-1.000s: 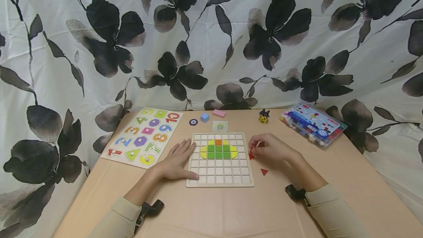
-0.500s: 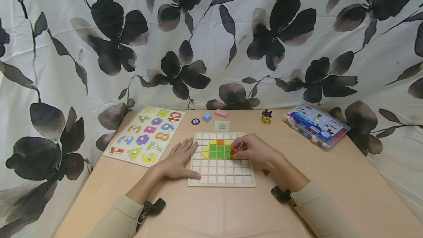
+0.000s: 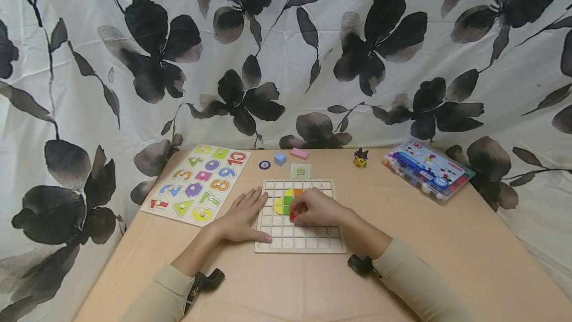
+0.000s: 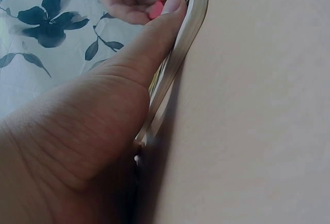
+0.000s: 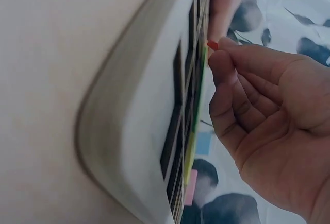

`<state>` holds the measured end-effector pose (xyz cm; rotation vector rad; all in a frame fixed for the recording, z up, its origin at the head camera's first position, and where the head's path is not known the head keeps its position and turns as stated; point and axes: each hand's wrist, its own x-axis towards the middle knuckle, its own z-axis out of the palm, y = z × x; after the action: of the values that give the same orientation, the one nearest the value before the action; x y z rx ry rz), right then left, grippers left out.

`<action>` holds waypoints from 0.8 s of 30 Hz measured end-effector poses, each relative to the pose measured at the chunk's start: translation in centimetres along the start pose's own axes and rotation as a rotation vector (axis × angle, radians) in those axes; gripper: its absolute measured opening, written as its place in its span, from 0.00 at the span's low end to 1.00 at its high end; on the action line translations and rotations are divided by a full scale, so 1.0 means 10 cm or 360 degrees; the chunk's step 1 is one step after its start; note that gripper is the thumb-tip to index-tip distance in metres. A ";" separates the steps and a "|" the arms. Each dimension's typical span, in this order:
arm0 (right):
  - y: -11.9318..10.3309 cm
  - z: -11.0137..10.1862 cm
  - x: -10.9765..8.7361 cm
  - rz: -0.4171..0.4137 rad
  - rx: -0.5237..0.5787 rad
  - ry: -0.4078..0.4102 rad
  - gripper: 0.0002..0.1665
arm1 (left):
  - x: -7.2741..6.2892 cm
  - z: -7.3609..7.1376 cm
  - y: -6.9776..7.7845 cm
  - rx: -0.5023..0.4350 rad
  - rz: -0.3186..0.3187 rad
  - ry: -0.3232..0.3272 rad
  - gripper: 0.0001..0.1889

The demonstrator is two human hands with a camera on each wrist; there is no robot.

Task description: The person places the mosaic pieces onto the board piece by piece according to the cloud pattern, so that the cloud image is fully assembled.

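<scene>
A pale grid board (image 3: 299, 247) lies on the table, with green tiles (image 3: 286, 207), yellow curved tiles (image 3: 278, 205) and an orange tile (image 3: 297, 192) in its cells. My right hand (image 3: 318, 207) is above the board, pinching a small red triangle tile (image 3: 292, 216) between thumb and fingertips, just below the green tiles. The red tile (image 5: 212, 45) also shows in the right wrist view. My left hand (image 3: 243, 215) rests with straight fingers on the board's left edge, its thumb (image 4: 164, 26) along the frame. The right hand hides part of the tile pattern.
A number puzzle board (image 3: 193, 190) lies to the left. Behind the grid are a small card (image 3: 301, 171), a blue cube (image 3: 280, 158), a pink block (image 3: 299, 153) and a round disc (image 3: 264, 165). A toy figure (image 3: 360, 157) and a clear plastic case (image 3: 429, 170) stand back right.
My right hand picked up a red triangle beside the board and carried it left over the grid. The other red triangle is now hidden behind the right arm. The left hand stays put.
</scene>
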<state>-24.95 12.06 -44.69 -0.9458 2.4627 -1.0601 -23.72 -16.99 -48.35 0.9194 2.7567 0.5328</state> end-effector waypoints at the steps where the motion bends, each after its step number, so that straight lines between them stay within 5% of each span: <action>1: 0.00 0.02 0.02 -0.0028 -0.0035 -0.0008 0.11 | 0.00 0.00 0.00 0.0001 -0.0001 -0.0001 0.67; 8: -0.03 0.08 0.09 -0.0113 -0.0224 -0.0046 0.08 | 0.00 0.00 -0.01 0.0007 0.0002 0.0005 0.67; 24: 0.01 0.08 0.08 -0.0114 -0.0190 -0.0035 0.09 | 0.00 0.01 -0.01 0.0003 0.0004 0.0010 0.67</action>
<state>-25.14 11.14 -45.32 -1.0832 2.5150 -0.9279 -23.78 -17.05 -48.46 0.9236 2.7624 0.5350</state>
